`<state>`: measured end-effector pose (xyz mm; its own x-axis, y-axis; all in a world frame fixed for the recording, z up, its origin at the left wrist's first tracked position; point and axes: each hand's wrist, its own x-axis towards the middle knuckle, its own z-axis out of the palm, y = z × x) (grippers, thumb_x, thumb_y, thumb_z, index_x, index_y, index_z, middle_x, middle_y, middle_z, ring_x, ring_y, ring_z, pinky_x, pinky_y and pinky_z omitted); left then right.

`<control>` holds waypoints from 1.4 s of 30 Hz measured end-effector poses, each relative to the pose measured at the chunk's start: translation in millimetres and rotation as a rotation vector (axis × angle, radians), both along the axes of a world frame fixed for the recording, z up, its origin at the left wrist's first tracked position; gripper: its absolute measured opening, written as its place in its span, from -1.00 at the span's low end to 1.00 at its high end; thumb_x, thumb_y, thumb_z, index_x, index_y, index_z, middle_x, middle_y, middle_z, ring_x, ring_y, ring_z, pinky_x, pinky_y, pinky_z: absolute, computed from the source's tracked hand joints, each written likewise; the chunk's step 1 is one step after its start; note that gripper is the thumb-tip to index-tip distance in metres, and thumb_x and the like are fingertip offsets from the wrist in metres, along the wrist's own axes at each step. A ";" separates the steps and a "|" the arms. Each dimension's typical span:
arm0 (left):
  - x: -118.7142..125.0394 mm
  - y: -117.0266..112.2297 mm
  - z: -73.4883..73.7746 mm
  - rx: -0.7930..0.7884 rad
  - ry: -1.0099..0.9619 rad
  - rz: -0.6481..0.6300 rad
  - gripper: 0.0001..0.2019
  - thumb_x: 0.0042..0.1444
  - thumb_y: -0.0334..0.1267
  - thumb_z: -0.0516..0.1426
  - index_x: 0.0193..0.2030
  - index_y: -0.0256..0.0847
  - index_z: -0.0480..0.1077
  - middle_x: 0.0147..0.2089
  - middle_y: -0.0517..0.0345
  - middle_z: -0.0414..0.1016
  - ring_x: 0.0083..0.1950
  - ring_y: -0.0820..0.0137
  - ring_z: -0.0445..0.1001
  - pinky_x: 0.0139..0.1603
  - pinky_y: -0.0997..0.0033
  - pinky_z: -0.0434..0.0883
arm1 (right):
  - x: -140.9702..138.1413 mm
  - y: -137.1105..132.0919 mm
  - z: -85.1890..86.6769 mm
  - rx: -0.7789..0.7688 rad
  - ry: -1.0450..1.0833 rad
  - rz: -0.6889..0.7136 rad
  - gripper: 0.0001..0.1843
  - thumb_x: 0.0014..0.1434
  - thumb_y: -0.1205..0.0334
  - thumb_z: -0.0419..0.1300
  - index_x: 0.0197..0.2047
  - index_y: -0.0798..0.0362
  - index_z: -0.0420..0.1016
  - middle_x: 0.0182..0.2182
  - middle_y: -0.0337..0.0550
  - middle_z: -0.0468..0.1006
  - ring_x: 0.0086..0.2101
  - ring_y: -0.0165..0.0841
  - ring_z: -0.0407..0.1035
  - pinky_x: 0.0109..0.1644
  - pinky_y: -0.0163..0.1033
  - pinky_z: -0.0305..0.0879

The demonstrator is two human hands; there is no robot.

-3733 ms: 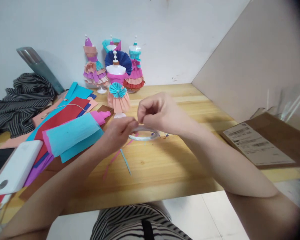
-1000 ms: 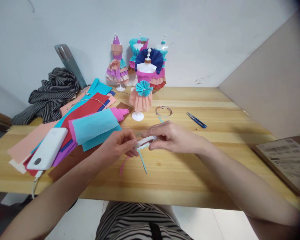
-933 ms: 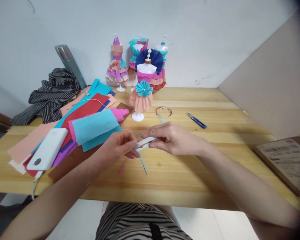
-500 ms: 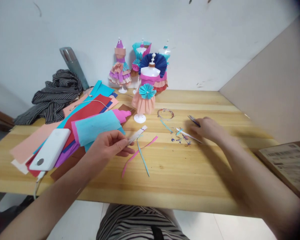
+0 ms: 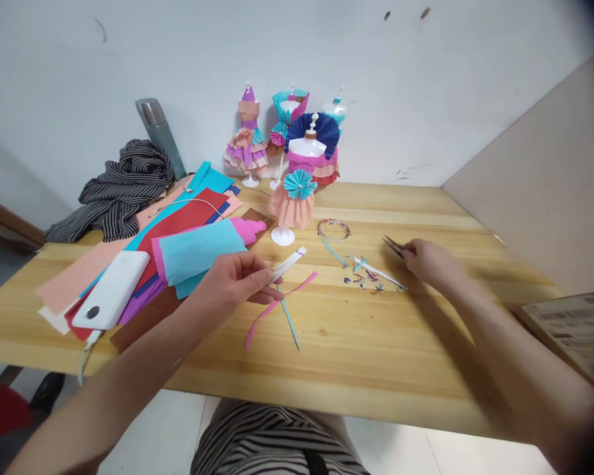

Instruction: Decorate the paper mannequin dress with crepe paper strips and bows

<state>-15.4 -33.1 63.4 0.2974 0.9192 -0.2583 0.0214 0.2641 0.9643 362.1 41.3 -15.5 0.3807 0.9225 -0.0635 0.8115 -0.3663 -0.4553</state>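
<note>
My left hand (image 5: 242, 278) is closed, thumb against fingers, on a narrow white strip (image 5: 291, 265) whose far end points up and right. Beneath and beside it, a pink paper strip (image 5: 262, 318) and a thin blue strip (image 5: 290, 323) cross on the table. My right hand (image 5: 428, 262) is closed on a small dark tool with two slim pointed tips (image 5: 393, 246), directed left and slightly apart. Whether it is tweezers or scissors I cannot tell. Left of that hand lie another white strip (image 5: 383, 274) and several tiny coloured scraps (image 5: 371, 285).
Small dress forms in paper dresses, the nearest with a blue rosette (image 5: 299, 185), stand at the back. A ring of thin wire (image 5: 333, 229) lies beside it. Coloured paper sheets (image 5: 198, 254), a white power bank (image 5: 111, 290) and striped cloth (image 5: 129, 181) cover the left; a cardboard box (image 5: 571, 330) is right.
My view has shifted slightly. My left hand has moved a little right and up with the white strip. The right hand's tool has turned, so its two tips now show apart.
</note>
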 end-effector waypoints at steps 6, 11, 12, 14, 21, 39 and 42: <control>8.2 11.2 -1.9 -0.045 -0.023 -0.026 -0.78 -0.02 -0.22 0.27 -0.44 -0.32 0.36 -0.31 0.06 0.59 -0.34 0.37 0.61 -0.32 0.50 0.50 | -67.4 -54.2 36.6 0.206 0.777 0.363 -0.80 0.27 0.05 0.01 -0.31 -0.02 0.19 -0.54 -0.20 0.52 -0.66 -0.44 0.31 -0.54 -0.32 0.15; 17.9 14.4 -0.7 -0.040 -0.052 -0.034 -0.79 -0.01 -0.23 0.27 -0.44 -0.33 0.36 -0.35 0.11 0.57 -0.35 0.37 0.61 -0.29 0.49 0.51 | -124.0 -85.5 50.2 0.104 1.237 0.614 -0.78 0.09 0.17 0.19 -0.44 0.04 0.21 -0.57 -0.21 0.52 -0.72 -0.51 0.23 -0.63 -0.36 0.02; 19.8 14.2 0.2 -0.037 -0.054 -0.036 -0.79 -0.01 -0.24 0.26 -0.44 -0.32 0.36 -0.37 0.13 0.56 -0.35 0.37 0.61 -0.29 0.49 0.51 | -132.2 -87.0 51.4 0.071 1.302 0.630 -0.78 0.05 0.21 0.20 -0.47 0.04 0.20 -0.58 -0.21 0.51 -0.73 -0.55 0.16 -0.63 -0.37 -0.04; 23.0 13.6 2.3 -0.039 -0.048 -0.039 -0.79 -0.01 -0.24 0.26 -0.45 -0.33 0.35 -0.41 0.15 0.54 -0.35 0.38 0.61 -0.29 0.49 0.51 | -144.7 -87.8 53.8 0.029 1.378 0.636 -0.80 0.03 0.17 0.20 -0.43 0.07 0.26 -0.60 -0.25 0.45 -0.72 -0.59 0.04 -0.62 -0.37 -0.15; 28.7 13.2 6.0 -0.014 -0.031 -0.041 -0.81 -0.02 -0.26 0.26 -0.47 -0.32 0.35 -0.43 0.18 0.53 -0.40 0.47 0.57 -0.29 0.52 0.50 | -160.4 -92.2 60.1 -0.201 1.397 0.495 -0.57 0.11 -0.06 0.15 -0.31 0.22 0.46 -0.64 -0.31 0.23 -0.69 -0.58 -0.08 -0.61 -0.33 -0.28; 41.3 12.1 3.8 0.107 0.068 -0.136 -0.84 0.02 -0.30 0.17 -0.50 -0.30 0.33 -0.47 0.20 0.49 -0.41 0.52 0.50 -0.28 0.50 0.48 | -165.0 -90.4 57.0 -0.385 1.700 0.374 -0.72 0.08 0.07 0.24 -0.39 0.14 0.37 -0.65 -0.40 0.12 -0.69 -0.63 -0.16 -0.65 -0.44 -0.32; 43.5 13.2 3.7 0.130 0.074 -0.151 -0.84 0.03 -0.31 0.16 -0.51 -0.29 0.33 -0.48 0.19 0.49 -0.43 0.51 0.50 -0.31 0.49 0.47 | -163.3 -90.2 54.8 -0.393 1.719 0.378 -0.71 0.08 0.06 0.24 -0.40 0.13 0.36 -0.66 -0.41 0.11 -0.69 -0.64 -0.18 -0.65 -0.45 -0.34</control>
<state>28.1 -19.9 67.2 0.4188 0.8926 -0.1670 0.1236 0.1262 0.9843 198.9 -48.9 39.2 -0.5449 0.7697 -0.3325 -0.3677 -0.5758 -0.7303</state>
